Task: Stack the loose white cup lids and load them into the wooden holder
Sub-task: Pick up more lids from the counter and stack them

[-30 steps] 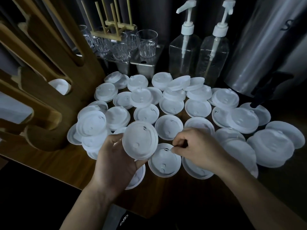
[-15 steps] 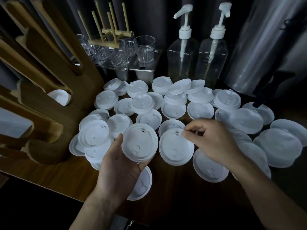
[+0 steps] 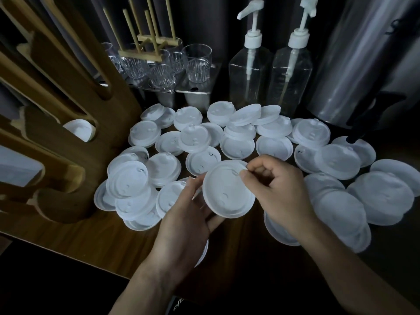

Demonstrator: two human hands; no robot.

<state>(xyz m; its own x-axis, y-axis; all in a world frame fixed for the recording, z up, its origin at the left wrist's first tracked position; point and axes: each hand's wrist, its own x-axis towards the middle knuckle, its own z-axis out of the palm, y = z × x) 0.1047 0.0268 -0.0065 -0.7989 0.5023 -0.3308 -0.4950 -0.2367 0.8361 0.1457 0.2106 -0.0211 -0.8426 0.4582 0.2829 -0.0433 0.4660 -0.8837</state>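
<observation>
Over the near middle of the worktop (image 3: 102,242) one held lid (image 3: 227,189) is shared by both hands. The left hand (image 3: 186,223) cups it from beneath, its grip curled round the near left edge. The right hand (image 3: 279,192) has a narrow grip, thumb and forefinger pinching the far right rim. Whether a second lid is nested under it cannot be told. The loose lids (image 3: 275,147) lie scattered and overlapping from the left of the worktop to the right, some dome up and some hollow side up. The wooden holder (image 3: 68,133) stands at the far left with one lodged lid (image 3: 79,129) showing in a slot. These lids look like thin moulded plastic, so I judge them very light, slightly springy and smooth enough to slide over one another. A hard squeeze across the face would likely buckle one, and a loose stack would fan out if tilted. The rim is the stiffest part and the sensible place to take hold. A pinch at the edge suits lifting a single lid, and a cupped palm with fingers wrapped round the circumference keeps a growing stack in line. Lids lying hollow side up would need turning so that all nest the same way. The pump bottles (image 3: 250,71) and glasses (image 3: 197,62) stand at the far side, well apart from the hands.
</observation>
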